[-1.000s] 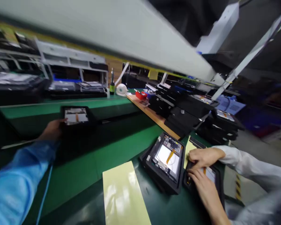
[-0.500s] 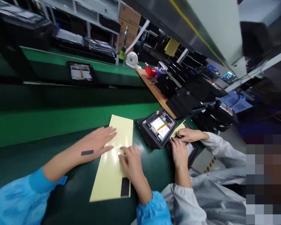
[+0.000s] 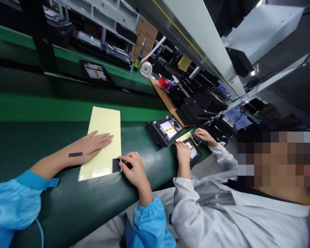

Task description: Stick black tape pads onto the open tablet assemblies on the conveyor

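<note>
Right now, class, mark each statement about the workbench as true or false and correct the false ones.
1. The left hand lies flat on the pale yellow sheet. True.
2. The right hand pinches a black strip at the sheet's corner. True.
3. A black strip sticks to the right forearm. False: the black patch is on the left wrist.
4. The co-worker's hands rest on the yellow sheet. False: they work at a black tray.

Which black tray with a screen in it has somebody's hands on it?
The nearest tray, at the bench edge: a co-worker's hands in white sleeves rest on it. The tray beside it and the far tray on the green belt go untouched.
</note>
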{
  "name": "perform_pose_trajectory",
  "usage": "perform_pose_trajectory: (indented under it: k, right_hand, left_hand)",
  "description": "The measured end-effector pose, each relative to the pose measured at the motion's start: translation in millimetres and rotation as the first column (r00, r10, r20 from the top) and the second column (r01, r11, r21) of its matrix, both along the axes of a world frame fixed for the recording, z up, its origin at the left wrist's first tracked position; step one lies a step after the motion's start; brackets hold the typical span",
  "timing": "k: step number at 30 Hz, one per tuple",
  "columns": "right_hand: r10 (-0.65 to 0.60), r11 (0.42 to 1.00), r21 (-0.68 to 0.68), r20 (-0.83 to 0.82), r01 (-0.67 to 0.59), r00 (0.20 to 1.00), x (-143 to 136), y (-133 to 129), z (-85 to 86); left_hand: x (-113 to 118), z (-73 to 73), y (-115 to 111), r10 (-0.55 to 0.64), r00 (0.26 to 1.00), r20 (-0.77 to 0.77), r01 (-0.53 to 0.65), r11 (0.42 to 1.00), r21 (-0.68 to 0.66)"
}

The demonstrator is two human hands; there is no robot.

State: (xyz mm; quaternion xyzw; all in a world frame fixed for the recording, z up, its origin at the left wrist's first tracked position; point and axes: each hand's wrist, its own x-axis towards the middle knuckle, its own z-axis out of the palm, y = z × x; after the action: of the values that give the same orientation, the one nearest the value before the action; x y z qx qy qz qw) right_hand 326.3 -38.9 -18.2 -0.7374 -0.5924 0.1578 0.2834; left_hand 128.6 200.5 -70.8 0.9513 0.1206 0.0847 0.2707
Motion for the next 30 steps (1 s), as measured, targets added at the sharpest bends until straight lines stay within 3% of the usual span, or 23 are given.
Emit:
perform_pose_trajectory:
  k: [3,14,21,30]
  right_hand:
    - [0.041,0.999,-0.026,0.040,-0.040,0.998,-9.7,8.7,0.0]
    - [0.118,0.988,-0.117,0.137,-0.102,0.984,-9.7,15.4,10.1]
    - [0.153,0.982,-0.136,0.158,-0.132,0.975,-7.9,17.6,7.2]
    - [0.161,0.982,-0.121,0.139,-0.145,0.977,-8.4,16.6,8.0]
  left_hand:
    - [2.9,5.2,-7.1,-0.058,0.998,0.039,0.060,0.997,-0.054]
    - [6.6,8.1,-12.6,-0.012,0.998,0.056,0.019,0.990,-0.140]
    - [10.5,12.5,-18.3,0.011,0.999,0.036,-0.005,0.987,-0.161]
    - [12.2,5.6,-17.4,0.009,0.999,0.039,-0.002,0.986,-0.166]
